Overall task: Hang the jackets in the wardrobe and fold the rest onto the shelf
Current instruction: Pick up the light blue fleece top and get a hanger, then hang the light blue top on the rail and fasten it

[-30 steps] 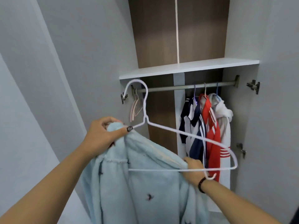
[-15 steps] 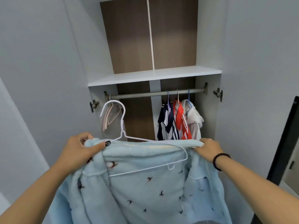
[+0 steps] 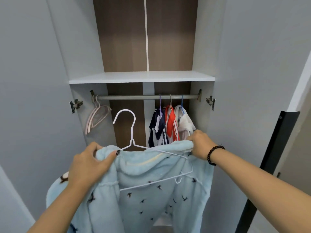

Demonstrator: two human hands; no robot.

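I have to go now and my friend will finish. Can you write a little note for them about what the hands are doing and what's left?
Left hand grips the light blue fleece jacket at one shoulder.
Right hand grips its other shoulder.
The white wire hanger sits partly inside the jacket, hook up, below the rail.
Done: three garments hang at the rail's right end.
Left: settle the jacket on the hanger and hook it on the rail. The shelf holds no folded clothes.
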